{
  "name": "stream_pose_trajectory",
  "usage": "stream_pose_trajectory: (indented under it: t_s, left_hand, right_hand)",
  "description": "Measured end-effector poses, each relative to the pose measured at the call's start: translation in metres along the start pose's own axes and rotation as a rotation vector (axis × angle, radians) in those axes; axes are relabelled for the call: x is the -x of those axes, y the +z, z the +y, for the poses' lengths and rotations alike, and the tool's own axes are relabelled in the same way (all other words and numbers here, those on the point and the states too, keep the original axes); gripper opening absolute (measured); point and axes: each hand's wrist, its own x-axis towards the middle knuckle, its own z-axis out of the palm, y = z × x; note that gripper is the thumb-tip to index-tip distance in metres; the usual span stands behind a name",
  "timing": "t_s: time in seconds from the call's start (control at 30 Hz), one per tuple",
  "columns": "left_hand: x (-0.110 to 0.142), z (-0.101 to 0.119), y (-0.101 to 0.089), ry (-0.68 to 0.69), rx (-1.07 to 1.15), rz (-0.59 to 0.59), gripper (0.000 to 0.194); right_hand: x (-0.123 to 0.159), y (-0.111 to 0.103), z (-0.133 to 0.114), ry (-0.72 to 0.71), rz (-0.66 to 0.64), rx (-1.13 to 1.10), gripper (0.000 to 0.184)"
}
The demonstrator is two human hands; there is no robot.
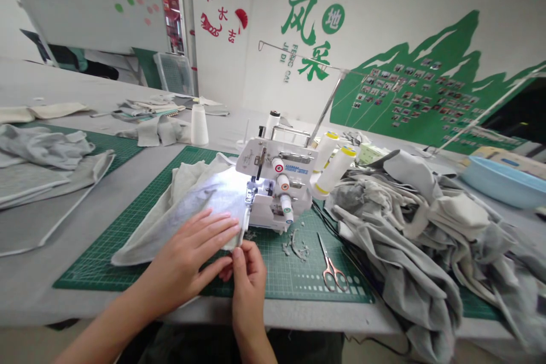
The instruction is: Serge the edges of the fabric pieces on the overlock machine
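Note:
A piece of light grey fabric [179, 222] lies on the green cutting mat [98, 250], its right edge under the lit needle area of a white overlock sewing machine [277, 182]. My left hand [205, 239] rests flat on the fabric with its fingers stretched out, just left of the machine. At the near right corner of the cloth, my right hand [247, 267] pinches the fabric's edge between thumb and fingers. The left thumb comes close to the right fingertips. Beneath the left palm the cloth is hidden.
Scissors [330, 267] and thread scraps [296, 245] lie right of my hands. A big heap of grey fabric [409, 227] covers the table's right side, near a blue basin [505, 179]. Thread cones [336, 168] stand behind the machine. More cloth [42, 182] lies left.

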Motion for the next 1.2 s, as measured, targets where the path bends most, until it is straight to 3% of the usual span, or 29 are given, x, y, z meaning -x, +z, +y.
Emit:
stream_pose_trajectory:
  t_s: [0.23,0.57,1.2]
  left_hand:
    - [-0.004,-0.010,0.004,0.005,0.006,-0.005,0.051]
    - [-0.009,-0.007,0.001,0.017,-0.007,-0.026,0.043]
    - [-0.016,-0.012,0.001,0.008,0.000,-0.092,0.047]
  right_hand:
    - [0.005,-0.001,0.004,0.002,0.019,-0.038,0.035]
    - [0.009,-0.001,0.006,-0.008,0.034,-0.017,0.032]
    - [0.009,0.000,0.006,0.004,0.051,-0.028,0.029]
